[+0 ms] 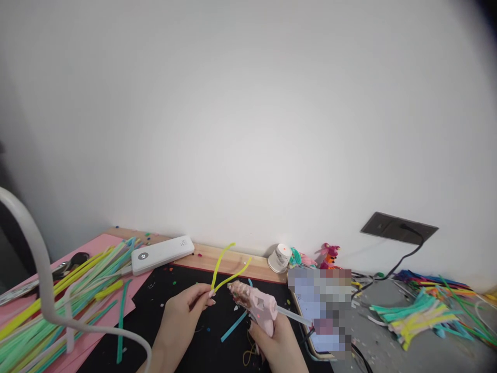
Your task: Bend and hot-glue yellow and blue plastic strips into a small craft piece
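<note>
Between thumb and fingertips, my left hand [193,305] pinches a yellow pipe cleaner [232,275] bent into a V, its two ends pointing up and away. My right hand [280,339] is wrapped round the handle of a pink hot glue gun [261,305]. Brown, crusted residue covers the gun's front, and a clear glue stick [294,315] sticks out of its back. The nozzle is close to the yellow pipe cleaner; whether they touch I cannot tell. Below the gun, a blue pipe cleaner [233,326] lies on the black mat [202,339].
Many pipe cleaners [83,290] and scissors [70,267] lie on pink sheets at left. A white power bank [163,255] lies behind. A white cable [34,248] arches at left. Right are a paper cup [279,257], a phone [320,313] and a pipe-cleaner bundle [421,316].
</note>
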`<action>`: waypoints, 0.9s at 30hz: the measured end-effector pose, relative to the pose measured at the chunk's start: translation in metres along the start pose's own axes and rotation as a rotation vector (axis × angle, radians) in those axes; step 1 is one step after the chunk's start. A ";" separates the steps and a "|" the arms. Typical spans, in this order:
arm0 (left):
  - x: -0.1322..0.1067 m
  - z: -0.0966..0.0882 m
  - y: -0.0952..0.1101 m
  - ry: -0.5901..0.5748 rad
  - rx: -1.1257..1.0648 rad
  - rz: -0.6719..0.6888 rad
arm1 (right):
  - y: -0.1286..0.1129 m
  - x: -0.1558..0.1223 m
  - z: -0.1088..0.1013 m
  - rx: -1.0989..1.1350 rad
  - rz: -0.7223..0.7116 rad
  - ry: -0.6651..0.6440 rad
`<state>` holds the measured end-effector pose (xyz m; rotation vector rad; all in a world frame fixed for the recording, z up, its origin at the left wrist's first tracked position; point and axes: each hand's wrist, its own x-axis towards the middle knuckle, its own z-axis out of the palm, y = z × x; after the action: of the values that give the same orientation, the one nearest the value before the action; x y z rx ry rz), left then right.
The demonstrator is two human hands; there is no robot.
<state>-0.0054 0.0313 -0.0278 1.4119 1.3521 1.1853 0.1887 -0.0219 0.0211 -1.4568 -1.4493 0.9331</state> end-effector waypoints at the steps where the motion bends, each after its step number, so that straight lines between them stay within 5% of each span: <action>1: -0.001 0.000 0.002 0.001 0.017 0.022 | 0.000 0.000 0.001 -0.009 -0.005 -0.033; 7: -0.005 0.001 0.005 -0.033 0.074 0.107 | 0.006 0.003 0.005 -0.023 -0.014 -0.017; 18: -0.012 0.009 0.017 -0.316 -0.103 0.074 | 0.023 0.005 0.009 0.290 0.119 0.233; 27: -0.019 0.014 0.022 -0.447 -0.153 0.073 | 0.023 0.006 0.001 0.283 0.158 0.171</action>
<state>0.0135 0.0117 -0.0113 1.5124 0.8885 0.9237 0.1959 -0.0146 -0.0005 -1.4148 -1.0434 1.0369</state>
